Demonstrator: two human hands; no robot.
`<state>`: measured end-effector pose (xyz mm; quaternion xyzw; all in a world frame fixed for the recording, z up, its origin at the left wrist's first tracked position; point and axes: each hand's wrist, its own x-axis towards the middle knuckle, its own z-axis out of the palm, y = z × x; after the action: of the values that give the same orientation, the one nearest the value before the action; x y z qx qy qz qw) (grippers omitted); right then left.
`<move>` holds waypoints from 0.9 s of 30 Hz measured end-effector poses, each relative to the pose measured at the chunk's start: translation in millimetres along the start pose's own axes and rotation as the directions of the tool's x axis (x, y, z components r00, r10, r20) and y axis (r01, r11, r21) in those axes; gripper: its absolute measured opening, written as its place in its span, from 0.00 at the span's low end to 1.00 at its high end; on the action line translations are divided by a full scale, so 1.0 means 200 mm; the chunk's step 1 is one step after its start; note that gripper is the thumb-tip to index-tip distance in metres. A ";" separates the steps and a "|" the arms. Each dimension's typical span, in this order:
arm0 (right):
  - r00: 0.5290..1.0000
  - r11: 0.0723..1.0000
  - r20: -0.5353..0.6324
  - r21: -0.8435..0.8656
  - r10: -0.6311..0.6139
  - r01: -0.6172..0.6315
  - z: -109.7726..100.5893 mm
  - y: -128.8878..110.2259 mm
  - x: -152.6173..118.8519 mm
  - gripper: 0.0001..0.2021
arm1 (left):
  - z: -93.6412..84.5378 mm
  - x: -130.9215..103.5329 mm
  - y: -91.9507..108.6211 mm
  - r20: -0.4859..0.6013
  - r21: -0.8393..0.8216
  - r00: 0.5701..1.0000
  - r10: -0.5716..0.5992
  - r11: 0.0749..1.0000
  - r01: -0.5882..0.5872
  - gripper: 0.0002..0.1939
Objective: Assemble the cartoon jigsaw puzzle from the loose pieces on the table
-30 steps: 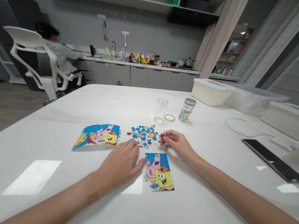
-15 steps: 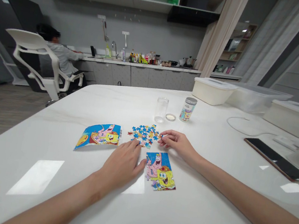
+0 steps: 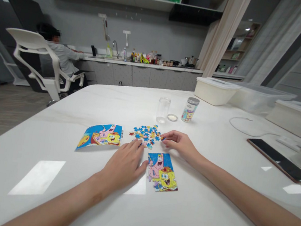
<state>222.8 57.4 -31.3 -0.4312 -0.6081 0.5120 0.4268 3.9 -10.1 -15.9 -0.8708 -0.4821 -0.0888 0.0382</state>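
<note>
Puzzle pieces (image 3: 145, 130) at tips of both hands (image 3: 125, 160) (image 3: 182, 145)

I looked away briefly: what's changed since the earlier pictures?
Only the view shifted slightly; nothing was visibly taken or let go. The right hand still pinches a puzzle piece, the left hand still rests by the loose pieces, and the partly assembled puzzle and picture sheet stayed put.

2 forearms (image 3: 76, 196): cut by edges | pinched piece (image 3: 163, 138): partly hidden by right hand (image 3: 178, 143) | bottle labels (image 3: 154, 59): too small
</note>
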 end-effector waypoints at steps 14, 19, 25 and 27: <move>0.999 1.000 -0.035 0.007 0.001 -0.001 0.00 0.00 0.01 0.14 | -0.02 0.00 0.00 0.013 -0.018 1.000 0.026 1.000 -0.026 0.15; 0.999 0.999 -0.023 -0.022 0.030 -0.031 0.01 -0.01 -0.01 0.11 | -0.02 0.00 0.01 0.017 -0.026 1.000 0.023 0.999 -0.022 0.15; 0.998 0.999 -0.036 0.001 0.047 -0.047 0.00 0.00 0.00 0.13 | -0.01 0.00 0.00 0.043 -0.011 0.999 0.023 1.000 -0.022 0.20; 0.998 0.999 -0.032 0.004 0.052 -0.052 0.00 0.01 0.01 0.13 | -0.01 0.00 0.00 0.036 -0.022 0.999 0.014 1.000 -0.013 0.21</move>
<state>222.8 59.0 -33.2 -0.4543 -0.5890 0.5168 0.4238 4.3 -10.6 -14.5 -0.8758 -0.4758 -0.0781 0.0206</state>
